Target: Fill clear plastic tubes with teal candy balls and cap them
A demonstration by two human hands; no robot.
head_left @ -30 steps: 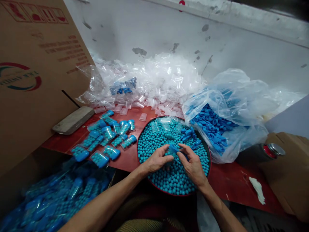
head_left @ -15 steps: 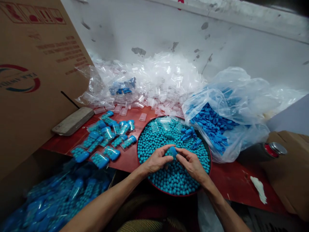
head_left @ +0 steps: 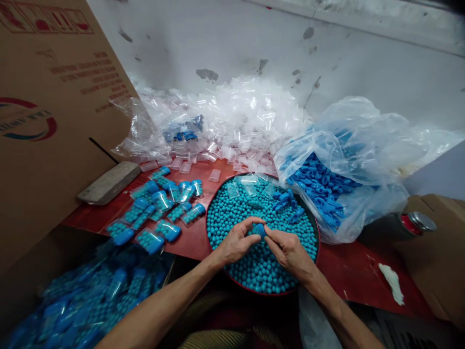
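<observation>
Over a round tub of small teal balls, both my hands meet at a blue cap. My left hand pinches it between thumb and fingers. From the other side, my right hand presses closed fingertips to the cap's edge. Whatever sits below the cap is hidden by the fingers. On the balls at the tub's far side lie a few clear plastic containers and several loose blue caps.
Filled blue-capped containers lie on the red table, with more in a heap below left. Empty clear containers pile against the wall. A plastic bag of blue caps, a flask and cartons flank the table.
The cap has turned slightly between my hands, and my right fingers are more folded against its edge. My left hand has barely moved. The camera view has shifted a little.
</observation>
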